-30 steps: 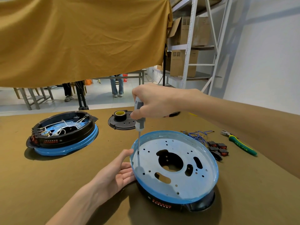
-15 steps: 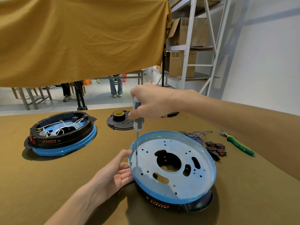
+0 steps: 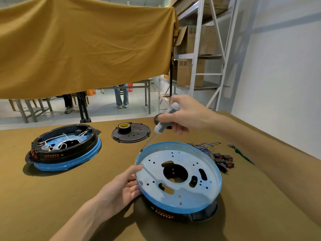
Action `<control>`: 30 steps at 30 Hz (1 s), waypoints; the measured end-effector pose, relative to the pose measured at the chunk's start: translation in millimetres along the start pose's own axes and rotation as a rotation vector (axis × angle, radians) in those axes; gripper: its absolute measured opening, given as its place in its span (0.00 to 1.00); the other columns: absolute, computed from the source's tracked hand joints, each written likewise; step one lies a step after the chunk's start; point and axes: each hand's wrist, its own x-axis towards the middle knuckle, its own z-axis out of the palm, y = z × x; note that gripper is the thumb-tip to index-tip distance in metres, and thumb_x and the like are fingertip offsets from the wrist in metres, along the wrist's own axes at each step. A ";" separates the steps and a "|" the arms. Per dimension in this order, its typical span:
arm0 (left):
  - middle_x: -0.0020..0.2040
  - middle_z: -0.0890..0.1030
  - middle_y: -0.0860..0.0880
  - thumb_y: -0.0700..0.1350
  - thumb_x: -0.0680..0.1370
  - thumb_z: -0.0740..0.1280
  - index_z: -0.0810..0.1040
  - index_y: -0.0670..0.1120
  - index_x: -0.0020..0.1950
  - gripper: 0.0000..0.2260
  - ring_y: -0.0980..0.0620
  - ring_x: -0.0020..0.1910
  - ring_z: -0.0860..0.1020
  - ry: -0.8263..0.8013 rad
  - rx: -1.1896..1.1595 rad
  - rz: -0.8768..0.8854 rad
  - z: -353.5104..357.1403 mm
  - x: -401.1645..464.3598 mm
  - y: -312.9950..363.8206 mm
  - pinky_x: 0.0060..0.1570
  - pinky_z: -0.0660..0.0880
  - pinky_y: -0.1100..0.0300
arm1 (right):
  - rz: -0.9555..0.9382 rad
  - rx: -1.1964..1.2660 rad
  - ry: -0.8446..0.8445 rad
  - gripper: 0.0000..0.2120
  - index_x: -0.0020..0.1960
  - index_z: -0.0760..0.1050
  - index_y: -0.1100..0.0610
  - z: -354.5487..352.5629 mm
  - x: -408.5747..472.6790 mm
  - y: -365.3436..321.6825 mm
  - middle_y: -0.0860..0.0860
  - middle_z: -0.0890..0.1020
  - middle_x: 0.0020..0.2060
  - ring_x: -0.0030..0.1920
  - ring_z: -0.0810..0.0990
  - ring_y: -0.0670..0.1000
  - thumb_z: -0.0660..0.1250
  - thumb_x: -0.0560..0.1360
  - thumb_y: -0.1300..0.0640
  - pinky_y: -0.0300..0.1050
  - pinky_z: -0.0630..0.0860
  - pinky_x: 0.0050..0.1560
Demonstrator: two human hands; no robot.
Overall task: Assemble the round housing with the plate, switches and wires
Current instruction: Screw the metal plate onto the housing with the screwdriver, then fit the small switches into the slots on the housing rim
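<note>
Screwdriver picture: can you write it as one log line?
right hand: grips screwdriver, tilted, tip at blue rim | left hand: steadies round housing | plate: seated inside

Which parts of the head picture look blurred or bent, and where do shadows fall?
Head view: the screwdriver shaft is motion-blurred; the shelf rack uprights lean from wide-angle distortion; soft shadows lie beside the near housing and under the left hand.
</note>
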 end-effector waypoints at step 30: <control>0.74 0.69 0.64 0.51 0.70 0.78 0.59 0.62 0.79 0.43 0.72 0.72 0.60 -0.187 1.754 1.206 40.9 -6.7 -0.1 0.73 0.58 0.69 | 0.504 -0.372 0.247 0.08 0.55 0.67 0.53 67.9 -99.1 171.4 0.52 0.76 0.51 0.52 0.77 0.54 0.64 0.82 0.51 0.51 0.77 0.48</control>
